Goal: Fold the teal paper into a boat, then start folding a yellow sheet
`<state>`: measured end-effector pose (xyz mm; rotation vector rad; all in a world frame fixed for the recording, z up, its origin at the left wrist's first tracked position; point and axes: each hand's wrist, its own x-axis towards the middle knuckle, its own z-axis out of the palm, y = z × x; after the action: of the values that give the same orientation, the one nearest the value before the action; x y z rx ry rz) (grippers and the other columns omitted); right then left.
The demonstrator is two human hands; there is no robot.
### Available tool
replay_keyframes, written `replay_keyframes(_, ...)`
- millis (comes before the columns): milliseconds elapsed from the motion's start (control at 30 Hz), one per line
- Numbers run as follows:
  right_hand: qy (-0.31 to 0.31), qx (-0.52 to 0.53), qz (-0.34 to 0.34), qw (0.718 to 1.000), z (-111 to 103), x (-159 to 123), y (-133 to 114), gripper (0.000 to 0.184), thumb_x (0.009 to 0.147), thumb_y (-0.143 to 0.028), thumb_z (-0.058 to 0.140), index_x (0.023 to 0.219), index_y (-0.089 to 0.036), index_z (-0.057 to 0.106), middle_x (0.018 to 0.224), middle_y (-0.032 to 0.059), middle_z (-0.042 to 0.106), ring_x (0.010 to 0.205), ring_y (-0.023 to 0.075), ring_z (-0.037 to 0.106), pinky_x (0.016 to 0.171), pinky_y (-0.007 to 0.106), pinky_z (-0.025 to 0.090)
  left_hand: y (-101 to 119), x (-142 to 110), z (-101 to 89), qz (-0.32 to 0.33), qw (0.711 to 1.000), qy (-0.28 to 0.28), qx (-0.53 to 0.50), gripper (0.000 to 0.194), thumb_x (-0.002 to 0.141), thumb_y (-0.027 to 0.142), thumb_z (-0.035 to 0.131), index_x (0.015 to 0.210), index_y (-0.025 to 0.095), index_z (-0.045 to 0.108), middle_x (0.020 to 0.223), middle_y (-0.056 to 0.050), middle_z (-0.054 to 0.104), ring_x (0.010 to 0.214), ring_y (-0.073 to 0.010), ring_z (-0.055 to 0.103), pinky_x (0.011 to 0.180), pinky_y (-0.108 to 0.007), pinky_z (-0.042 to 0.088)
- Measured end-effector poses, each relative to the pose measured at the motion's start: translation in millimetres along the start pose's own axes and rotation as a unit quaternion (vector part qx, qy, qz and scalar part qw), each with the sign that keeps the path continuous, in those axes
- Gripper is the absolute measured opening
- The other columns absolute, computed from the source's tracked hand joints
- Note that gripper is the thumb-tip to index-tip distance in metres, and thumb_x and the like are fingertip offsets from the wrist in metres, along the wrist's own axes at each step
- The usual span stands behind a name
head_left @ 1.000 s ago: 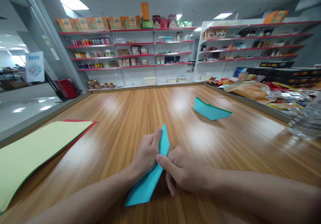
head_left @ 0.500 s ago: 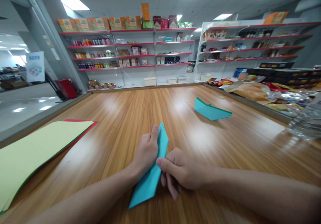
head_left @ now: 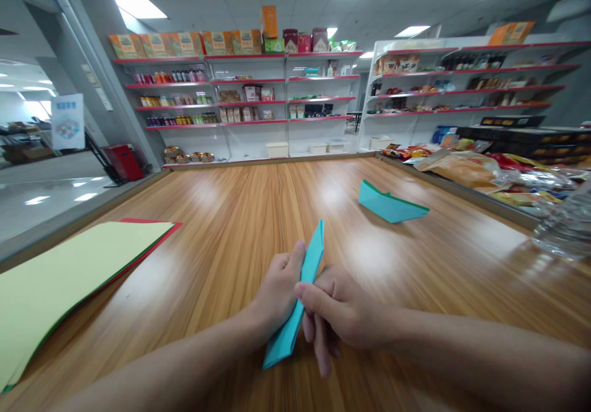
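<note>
A long folded strip of blue paper (head_left: 313,260) slants upward between my two hands, just above the wooden table (head_left: 221,233). Its left side lies against my left hand (head_left: 280,286), whose thumb points forward along it; the other left fingers are hidden behind the paper. My right hand (head_left: 344,307) pinches the paper's near middle, with the thumb on top and some fingers hanging below. Farther off to the right stands a folded paper boat (head_left: 390,206), blue outside with a green edge.
Yellow, green and red paper sheets (head_left: 87,264) lie stacked at the left. A clear plastic bottle (head_left: 563,224) stands at the right edge, near packaged snacks (head_left: 466,169). Stocked shelves (head_left: 252,101) line the far side, beyond the table's raised rim (head_left: 240,163).
The blue paper has moved slightly right and turned more edge-on, so it looks narrower. Both hands still grip it, the left having shifted a little right. The boat stays put.
</note>
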<state>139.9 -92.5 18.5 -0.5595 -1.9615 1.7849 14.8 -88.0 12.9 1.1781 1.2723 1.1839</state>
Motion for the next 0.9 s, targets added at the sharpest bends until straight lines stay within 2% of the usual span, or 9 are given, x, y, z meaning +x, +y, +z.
replay_keyframes(67,0.003,-0.036,0.019,0.999,4,1,1,0.063,0.09,-0.063,0.031,0.056,-0.014,0.051,0.037,0.0002,0.051,0.027,0.0068,0.04,0.03,0.015,0.033,3,1,-2.6,0.043,0.997,0.062,0.027,0.058,0.073,0.072,0.048,0.049,0.022,0.031,0.047,0.006,0.027,0.043,-0.0086,0.027,0.038,-0.023,0.02)
replay_keyframes(133,-0.014,-0.106,0.021,0.994,9,2,4,0.062,0.092,-0.059,0.029,0.056,-0.014,0.052,0.038,0.0001,0.05,0.031,0.0071,0.045,0.033,0.014,0.035,4,2,-4.5,0.079,0.991,0.09,0.061,0.059,0.075,0.072,0.044,0.049,0.022,0.028,0.048,0.006,0.025,0.043,-0.0085,0.025,0.039,-0.023,0.018)
replay_keyframes(267,-0.069,-0.201,-0.055,0.976,14,1,9,0.06,0.097,-0.045,0.021,0.057,-0.014,0.053,0.04,0.0035,0.055,0.043,0.0101,0.056,0.052,0.018,0.049,1,2,-0.1,0.067,0.995,0.029,0.067,0.059,0.078,0.072,0.039,0.049,0.022,0.027,0.047,0.006,0.023,0.043,-0.0083,0.023,0.039,-0.023,0.018)
replay_keyframes(400,-0.105,-0.22,-0.113,0.963,13,2,8,0.058,0.096,-0.041,0.02,0.055,-0.014,0.052,0.039,0.0057,0.056,0.045,0.0119,0.059,0.058,0.021,0.052,-6,2,5.6,0.011,0.999,-0.03,0.034,0.058,0.077,0.069,0.045,0.048,0.021,0.029,0.046,0.006,0.025,0.043,-0.0082,0.025,0.04,-0.023,0.021)
replay_keyframes(500,-0.082,-0.222,-0.087,0.968,14,5,6,0.057,0.096,-0.041,0.022,0.057,-0.014,0.054,0.039,0.0032,0.055,0.043,0.0104,0.057,0.053,0.018,0.05,-7,7,2.0,0.011,0.999,0.024,0.021,0.057,0.079,0.067,0.043,0.048,0.022,0.03,0.045,0.006,0.026,0.042,-0.0088,0.027,0.04,-0.023,0.021)
replay_keyframes(600,-0.036,-0.232,-0.027,0.972,14,7,7,0.056,0.096,-0.042,0.026,0.056,-0.014,0.054,0.038,0.0003,0.051,0.037,0.0084,0.053,0.045,0.015,0.044,-5,12,-5.5,0.036,0.994,0.094,0.037,0.058,0.078,0.069,0.044,0.048,0.022,0.028,0.045,0.006,0.025,0.041,-0.0086,0.025,0.039,-0.024,0.018)
replay_keyframes(667,-0.006,-0.223,0.013,0.975,11,8,9,0.056,0.096,-0.044,0.028,0.056,-0.015,0.054,0.038,-0.0006,0.05,0.035,0.0077,0.049,0.041,0.015,0.041,-5,14,-9.4,0.035,0.992,0.11,0.042,0.058,0.075,0.071,0.048,0.048,0.022,0.029,0.046,0.006,0.025,0.041,-0.0084,0.025,0.038,-0.024,0.018)
replay_keyframes(800,0.033,-0.176,0.044,0.983,3,8,10,0.058,0.095,-0.05,0.024,0.057,-0.016,0.052,0.037,-0.0008,0.05,0.031,0.0074,0.042,0.037,0.016,0.037,-10,14,-9.0,0.012,0.995,0.086,0.046,0.058,0.072,0.073,0.048,0.051,0.021,0.035,0.047,0.006,0.03,0.042,-0.0093,0.03,0.038,-0.023,0.022)
replay_keyframes(900,-0.049,-0.19,-0.013,0.98,-2,5,5,0.064,0.095,-0.054,0.016,0.056,-0.017,0.05,0.034,-0.0002,0.048,0.038,0.0096,0.049,0.052,0.02,0.047,-11,9,-3.8,-0.013,0.999,0.003,0.032,0.06,0.073,0.076,0.043,0.05,0.021,0.036,0.047,0.006,0.032,0.042,-0.009,0.031,0.039,-0.023,0.024)
